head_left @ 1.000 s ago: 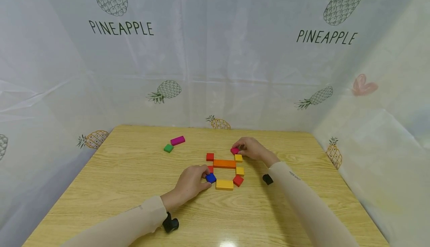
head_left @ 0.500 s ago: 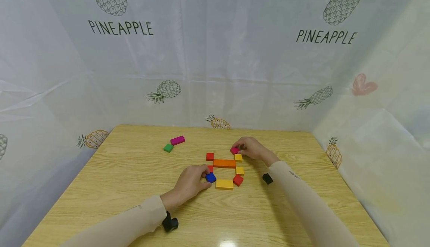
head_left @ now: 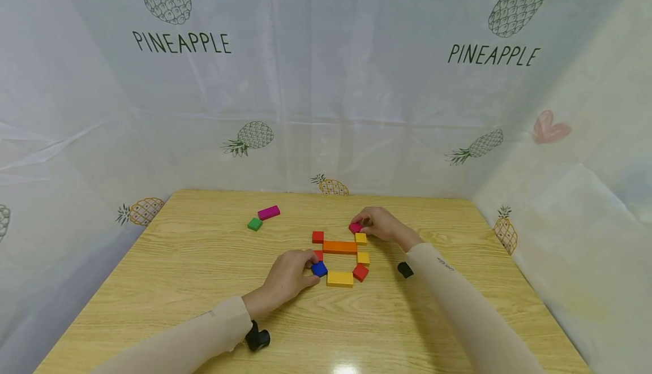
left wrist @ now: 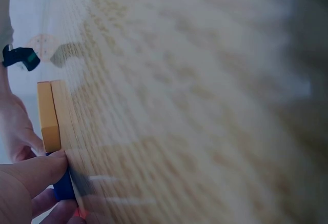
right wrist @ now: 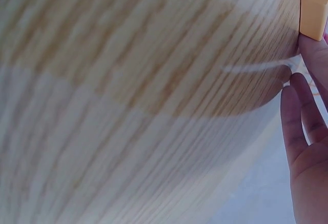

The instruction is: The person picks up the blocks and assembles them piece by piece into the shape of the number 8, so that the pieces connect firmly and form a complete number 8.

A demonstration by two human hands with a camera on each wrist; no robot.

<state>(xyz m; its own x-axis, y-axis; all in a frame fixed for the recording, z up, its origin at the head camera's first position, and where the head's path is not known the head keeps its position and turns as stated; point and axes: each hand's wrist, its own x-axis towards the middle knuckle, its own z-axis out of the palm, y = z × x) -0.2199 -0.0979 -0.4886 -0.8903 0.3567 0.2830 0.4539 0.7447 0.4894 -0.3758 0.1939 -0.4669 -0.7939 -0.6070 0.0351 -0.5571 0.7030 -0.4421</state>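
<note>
My left hand (head_left: pixel 286 276) pinches a blue block (head_left: pixel 319 269) at the near left corner of an outline of flat blocks. At its far right corner my right hand (head_left: pixel 381 224) holds a magenta block (head_left: pixel 355 228), partly covered by the fingers. An orange bar (head_left: pixel 340 247) crosses between the two sides. Along the right lie a yellow block (head_left: pixel 360 239), another yellow block (head_left: pixel 363 258) and a turned red block (head_left: pixel 360 273). A longer yellow block (head_left: pixel 340 279) forms the near side. On the left are a red block (head_left: pixel 318 237) and a half-hidden red block (head_left: pixel 319 255).
Farther left on the wooden table (head_left: pixel 204 261) lie a green block (head_left: pixel 255 224) and a long magenta block (head_left: pixel 269 213), close together. A white pineapple-print sheet (head_left: pixel 356 153) stands behind the table. Black wrist cameras show at both wrists.
</note>
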